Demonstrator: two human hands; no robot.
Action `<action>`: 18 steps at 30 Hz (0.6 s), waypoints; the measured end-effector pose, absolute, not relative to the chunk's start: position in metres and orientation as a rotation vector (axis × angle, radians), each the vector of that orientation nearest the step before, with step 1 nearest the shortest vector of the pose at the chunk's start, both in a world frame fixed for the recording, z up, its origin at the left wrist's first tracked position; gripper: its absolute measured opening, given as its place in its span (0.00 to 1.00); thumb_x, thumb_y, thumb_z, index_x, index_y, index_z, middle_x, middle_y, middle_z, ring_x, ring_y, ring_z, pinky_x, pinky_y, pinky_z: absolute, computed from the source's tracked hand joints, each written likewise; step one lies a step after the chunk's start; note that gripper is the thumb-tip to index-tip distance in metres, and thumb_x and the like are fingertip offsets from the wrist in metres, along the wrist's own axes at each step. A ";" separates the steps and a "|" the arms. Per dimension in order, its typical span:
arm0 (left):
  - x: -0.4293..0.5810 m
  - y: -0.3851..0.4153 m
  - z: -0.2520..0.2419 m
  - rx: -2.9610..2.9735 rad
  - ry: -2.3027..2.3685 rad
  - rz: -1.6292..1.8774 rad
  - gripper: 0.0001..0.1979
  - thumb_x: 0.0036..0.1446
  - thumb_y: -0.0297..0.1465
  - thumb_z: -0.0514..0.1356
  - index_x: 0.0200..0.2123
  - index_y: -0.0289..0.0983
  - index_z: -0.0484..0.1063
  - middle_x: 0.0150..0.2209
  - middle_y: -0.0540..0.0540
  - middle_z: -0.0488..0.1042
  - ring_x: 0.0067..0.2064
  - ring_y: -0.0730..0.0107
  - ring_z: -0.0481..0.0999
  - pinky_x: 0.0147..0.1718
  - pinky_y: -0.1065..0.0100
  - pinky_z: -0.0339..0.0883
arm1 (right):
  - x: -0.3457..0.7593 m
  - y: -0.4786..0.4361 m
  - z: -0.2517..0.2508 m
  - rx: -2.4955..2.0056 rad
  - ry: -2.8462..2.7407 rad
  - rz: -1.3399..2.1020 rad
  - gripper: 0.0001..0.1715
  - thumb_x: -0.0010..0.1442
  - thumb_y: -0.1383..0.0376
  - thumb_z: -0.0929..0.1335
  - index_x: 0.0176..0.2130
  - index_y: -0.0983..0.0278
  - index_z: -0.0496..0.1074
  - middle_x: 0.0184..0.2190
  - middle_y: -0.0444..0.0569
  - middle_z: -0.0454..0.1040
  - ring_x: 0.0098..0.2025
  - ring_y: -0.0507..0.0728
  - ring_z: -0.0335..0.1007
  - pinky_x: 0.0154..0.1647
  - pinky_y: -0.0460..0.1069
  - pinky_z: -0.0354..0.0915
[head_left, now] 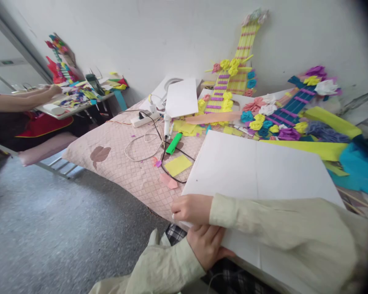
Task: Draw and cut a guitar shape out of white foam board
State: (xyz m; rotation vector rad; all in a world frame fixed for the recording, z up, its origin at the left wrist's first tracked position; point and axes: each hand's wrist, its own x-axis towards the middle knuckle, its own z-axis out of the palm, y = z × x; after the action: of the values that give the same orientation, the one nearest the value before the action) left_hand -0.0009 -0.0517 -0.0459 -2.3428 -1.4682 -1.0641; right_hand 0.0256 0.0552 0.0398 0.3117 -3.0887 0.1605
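A large white board, with a faint crease down it, lies at the table's front right. My right hand is closed at the board's near left corner, fingers curled in a pinch. A tiny whitish bit shows at its fingertips, too small to name. Just below the right wrist, my left hand bends over the board's near edge, with its thumb stretched along that edge. Its fingertips are partly hidden under the right wrist. Both forearms wear pale green sleeves, and the right one crosses over the board.
Beyond the board lie a green utility knife, yellow paper, a white glue gun, cords and a power strip. Paper-flower guitars lean by the wall. At left, a person's arms reach over another table.
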 end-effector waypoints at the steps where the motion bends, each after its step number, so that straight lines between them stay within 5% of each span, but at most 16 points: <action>1: -0.001 -0.051 -0.046 -2.340 -1.467 -1.071 0.28 0.52 0.51 0.46 0.39 0.33 0.70 0.31 0.44 0.75 0.31 0.69 0.73 0.30 0.67 0.66 | 0.024 0.055 0.039 0.305 -3.094 0.154 0.10 0.50 0.72 0.68 0.21 0.62 0.66 0.27 0.46 0.69 0.30 0.54 0.64 0.30 0.49 0.62; 18: -0.001 -0.050 -0.041 -2.331 -1.481 -1.131 0.26 0.53 0.50 0.47 0.38 0.34 0.70 0.29 0.46 0.75 0.31 0.70 0.74 0.33 0.69 0.68 | 0.023 0.048 0.035 0.280 -3.087 0.258 0.10 0.49 0.74 0.66 0.21 0.62 0.64 0.28 0.47 0.69 0.30 0.54 0.62 0.29 0.49 0.61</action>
State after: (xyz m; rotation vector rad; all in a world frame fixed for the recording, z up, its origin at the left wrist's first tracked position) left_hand -0.0010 -0.0503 -0.0410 -2.3307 -1.4812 -1.1315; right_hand 0.0226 0.0484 0.0348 0.2798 -3.0868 0.2578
